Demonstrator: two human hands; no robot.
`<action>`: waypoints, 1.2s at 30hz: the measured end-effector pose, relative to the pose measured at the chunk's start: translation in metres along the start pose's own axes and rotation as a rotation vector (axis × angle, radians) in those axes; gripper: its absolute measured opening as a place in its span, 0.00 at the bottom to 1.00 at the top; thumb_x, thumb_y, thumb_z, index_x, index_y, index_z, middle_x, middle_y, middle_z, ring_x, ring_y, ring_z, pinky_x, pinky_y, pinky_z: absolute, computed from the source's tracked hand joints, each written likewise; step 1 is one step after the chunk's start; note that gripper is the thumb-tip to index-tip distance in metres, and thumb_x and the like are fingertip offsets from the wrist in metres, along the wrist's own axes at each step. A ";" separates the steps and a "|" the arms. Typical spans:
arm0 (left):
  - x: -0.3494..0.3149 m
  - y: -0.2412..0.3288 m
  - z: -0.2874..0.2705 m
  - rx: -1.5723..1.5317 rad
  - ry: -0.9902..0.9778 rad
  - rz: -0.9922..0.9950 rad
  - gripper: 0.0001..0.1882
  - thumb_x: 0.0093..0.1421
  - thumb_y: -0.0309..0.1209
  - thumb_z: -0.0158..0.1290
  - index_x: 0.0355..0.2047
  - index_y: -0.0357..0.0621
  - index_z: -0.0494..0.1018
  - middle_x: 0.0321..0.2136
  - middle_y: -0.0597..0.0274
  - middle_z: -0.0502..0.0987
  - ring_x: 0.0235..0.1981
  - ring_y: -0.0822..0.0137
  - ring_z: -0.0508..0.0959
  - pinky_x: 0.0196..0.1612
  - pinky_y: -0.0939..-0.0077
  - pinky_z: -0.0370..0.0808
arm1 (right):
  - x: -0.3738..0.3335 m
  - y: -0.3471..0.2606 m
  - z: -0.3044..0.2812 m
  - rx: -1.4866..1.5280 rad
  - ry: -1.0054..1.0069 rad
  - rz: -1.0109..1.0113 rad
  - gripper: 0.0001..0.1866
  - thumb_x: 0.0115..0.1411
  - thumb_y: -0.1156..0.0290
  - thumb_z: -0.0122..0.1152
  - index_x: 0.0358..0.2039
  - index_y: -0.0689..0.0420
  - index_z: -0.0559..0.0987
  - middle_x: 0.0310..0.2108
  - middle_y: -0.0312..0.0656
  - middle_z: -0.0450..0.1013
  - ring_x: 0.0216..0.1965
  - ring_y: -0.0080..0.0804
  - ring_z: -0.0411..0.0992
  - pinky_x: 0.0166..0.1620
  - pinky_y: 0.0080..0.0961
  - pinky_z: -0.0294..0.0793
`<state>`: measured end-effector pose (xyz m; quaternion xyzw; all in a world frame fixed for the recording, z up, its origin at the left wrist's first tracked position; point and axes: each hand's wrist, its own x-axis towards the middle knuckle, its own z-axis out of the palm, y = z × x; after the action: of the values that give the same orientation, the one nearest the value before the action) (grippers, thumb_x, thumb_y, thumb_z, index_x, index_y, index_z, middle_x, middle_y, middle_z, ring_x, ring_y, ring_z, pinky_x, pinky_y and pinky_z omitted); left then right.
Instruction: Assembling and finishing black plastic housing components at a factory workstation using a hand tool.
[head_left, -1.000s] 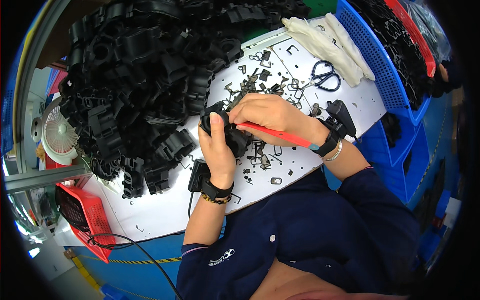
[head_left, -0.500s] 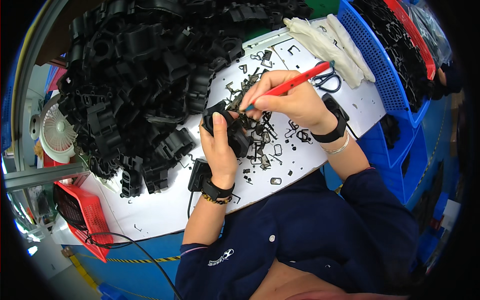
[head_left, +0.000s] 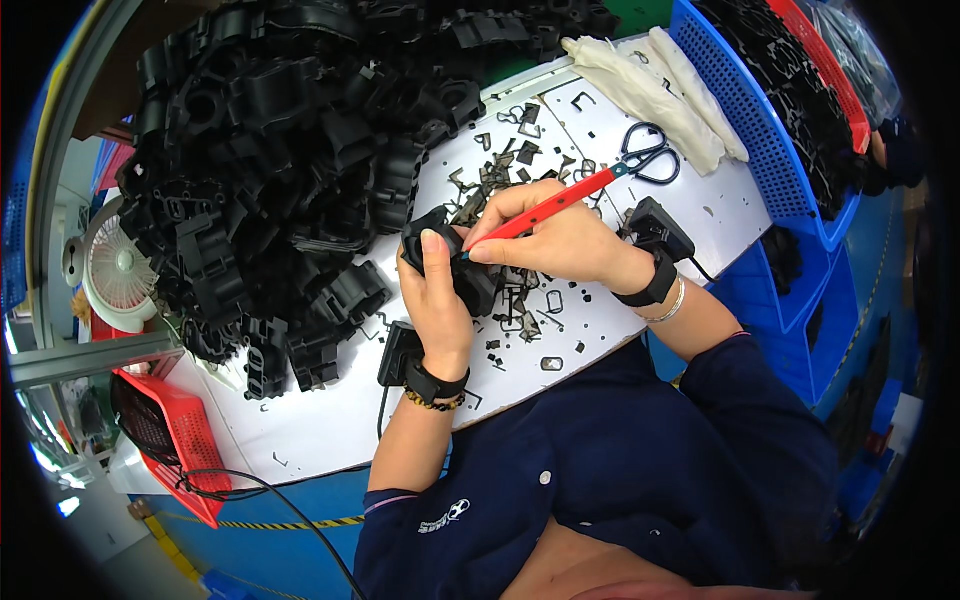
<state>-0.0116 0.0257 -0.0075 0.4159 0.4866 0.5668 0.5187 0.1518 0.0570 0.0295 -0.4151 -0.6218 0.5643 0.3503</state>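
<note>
My left hand (head_left: 438,310) is wrapped round a black moulded plastic part (head_left: 476,287), its thumb lying along the near face. In my right hand (head_left: 575,243) is a slim red pen-shaped tool (head_left: 548,211) with dark dots and teal ends, slanting up to the right. The tool's lower tip meets the right side of the part, where my fingers partly hide the contact. Under and around both hands, small black and translucent plastic scraps (head_left: 519,300) are strewn over the white tabletop (head_left: 600,335).
A tall heap of black moulded parts (head_left: 290,130) fills the left and back. Dark-handled scissors (head_left: 652,155) and cream cloth gloves (head_left: 650,95) lie at the far right. Blue crates (head_left: 730,105) stand on the right, a red basket (head_left: 195,440) and white fan (head_left: 120,262) on the left.
My right hand has moved down and slightly left, bringing the tool's tip to the part. The scissors now show more fully. My left hand stays nearly where it was.
</note>
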 end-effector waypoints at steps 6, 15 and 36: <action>0.000 0.001 0.000 -0.065 0.062 -0.033 0.21 0.72 0.46 0.42 0.40 0.38 0.71 0.34 0.62 0.77 0.34 0.74 0.75 0.40 0.79 0.72 | -0.001 0.002 0.011 0.038 0.070 -0.056 0.06 0.60 0.74 0.65 0.31 0.63 0.79 0.32 0.42 0.80 0.41 0.25 0.78 0.45 0.22 0.76; 0.002 0.000 -0.006 -0.075 -0.018 -0.057 0.24 0.72 0.48 0.42 0.40 0.36 0.71 0.33 0.61 0.77 0.33 0.74 0.75 0.41 0.80 0.72 | 0.001 0.009 -0.005 0.907 -0.189 0.114 0.07 0.61 0.73 0.64 0.31 0.63 0.77 0.31 0.43 0.79 0.35 0.26 0.76 0.42 0.22 0.75; 0.000 0.002 -0.002 -0.110 -0.044 -0.083 0.23 0.71 0.47 0.44 0.41 0.36 0.70 0.34 0.60 0.76 0.29 0.73 0.75 0.34 0.80 0.74 | 0.003 0.006 -0.008 -0.087 0.060 -0.168 0.06 0.53 0.77 0.66 0.22 0.62 0.76 0.36 0.41 0.76 0.41 0.30 0.74 0.45 0.27 0.72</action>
<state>-0.0143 0.0259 -0.0057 0.3786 0.4601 0.5612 0.5745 0.1586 0.0626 0.0244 -0.3930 -0.6677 0.4925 0.3965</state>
